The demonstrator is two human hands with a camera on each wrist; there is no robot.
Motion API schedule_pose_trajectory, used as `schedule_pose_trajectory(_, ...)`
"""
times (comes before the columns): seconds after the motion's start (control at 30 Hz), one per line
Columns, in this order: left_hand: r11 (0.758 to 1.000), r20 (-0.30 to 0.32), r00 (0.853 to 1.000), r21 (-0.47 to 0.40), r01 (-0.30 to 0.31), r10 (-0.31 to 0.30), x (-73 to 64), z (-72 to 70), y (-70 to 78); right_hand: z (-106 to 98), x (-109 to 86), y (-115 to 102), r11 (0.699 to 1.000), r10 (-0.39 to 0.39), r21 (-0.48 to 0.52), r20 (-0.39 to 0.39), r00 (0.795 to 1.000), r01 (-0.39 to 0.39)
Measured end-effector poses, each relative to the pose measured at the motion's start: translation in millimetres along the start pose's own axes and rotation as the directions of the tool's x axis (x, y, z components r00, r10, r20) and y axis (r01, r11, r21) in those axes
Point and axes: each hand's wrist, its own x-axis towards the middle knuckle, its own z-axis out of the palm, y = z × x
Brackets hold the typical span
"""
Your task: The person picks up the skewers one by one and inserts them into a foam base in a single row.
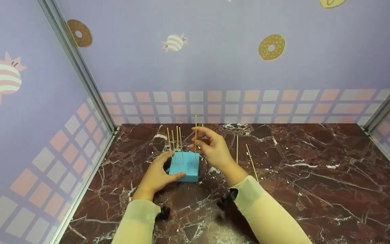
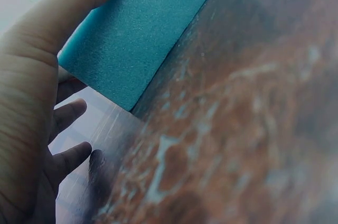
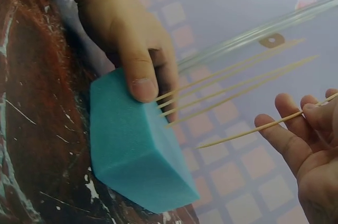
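A light-blue foam block rests on the table, its corner filling the top of the left wrist view. My left hand grips its left side, with the thumb along the near face and other fingers partly hidden behind. Several thin wooden skewers stand upright in the block's left part. Over its right part, my right hand pinches another skewer between thumb and fingers. That skewer's pointed lower tip shows free, apart from the foam, in the right wrist view.
Two loose skewers, one straight ahead and one slanted, lie right of the block on the dark red marbled table. A patterned back wall and a left side wall bound the table.
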Motion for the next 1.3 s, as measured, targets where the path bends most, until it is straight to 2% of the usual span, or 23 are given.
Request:
schedule_pose_trajectory(0.23,1.0,-0.001,1.0,0.009,-0.004,0.004,1.0,-0.1,-0.5,6.1,-2.0,0.2,0.998,-0.013,0.06,-0.032,0.999,0.015)
schedule_pose_trajectory(0.97,1.0,-0.003,1.0,0.002,-0.012,0.012,1.6,-0.1,-1.3,16.9,-4.9,6.2,0.991,-0.043,0.121,-0.045,0.998,0.048)
schedule_pose_trajectory(1.3,1.0,-0.012,1.0,0.013,-0.022,0.022,0.8,-0.8,-0.2,21.9,-6.8,8.6,0.994,-0.089,0.057,-0.068,0.994,0.093)
